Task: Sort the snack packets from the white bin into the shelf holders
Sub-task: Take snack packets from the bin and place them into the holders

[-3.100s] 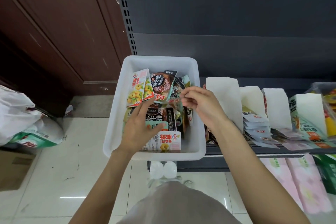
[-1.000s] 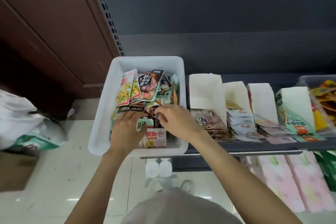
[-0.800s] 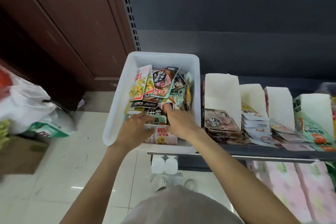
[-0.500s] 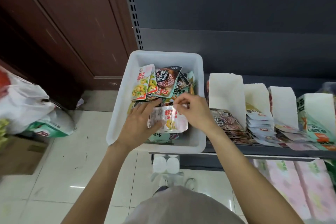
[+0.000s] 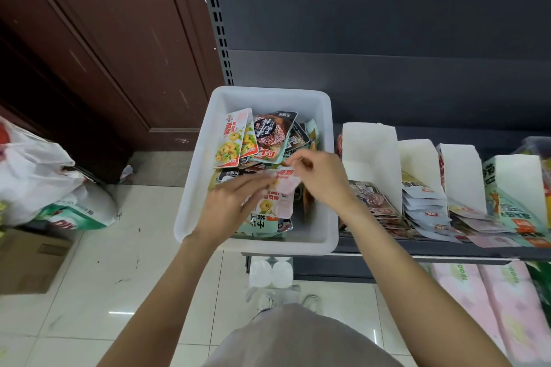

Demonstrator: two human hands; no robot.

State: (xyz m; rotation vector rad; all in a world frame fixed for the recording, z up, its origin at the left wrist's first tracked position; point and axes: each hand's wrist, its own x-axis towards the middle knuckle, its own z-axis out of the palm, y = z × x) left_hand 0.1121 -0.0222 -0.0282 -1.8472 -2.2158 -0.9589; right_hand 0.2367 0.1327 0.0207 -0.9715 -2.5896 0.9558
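Observation:
A white bin (image 5: 196,205) stands on the left end of the dark shelf, holding several snack packets. Above the pile, my right hand (image 5: 322,179) pinches the top edge of a pale pink packet (image 5: 281,197) printed with a yellow food picture. My left hand (image 5: 229,205) lies over the packet's left side, fingers extended toward it. More yellow-and-red packets (image 5: 235,140) and a dark meat packet (image 5: 272,134) lean at the back of the bin. To the right stand white shelf holders (image 5: 369,146), the nearest one with dark packets (image 5: 372,199) in front.
Further holders (image 5: 417,158) to the right carry pale and teal packets. Pink wrapped packs (image 5: 489,301) lie on the lower shelf. A white plastic bag (image 5: 32,176) and a cardboard box (image 5: 26,259) sit on the tiled floor at left, beside a brown door (image 5: 104,39).
My right hand has lifted the pale pink packet out of the pile and holds it a little higher than half a second ago. My left hand has stayed at its left side.

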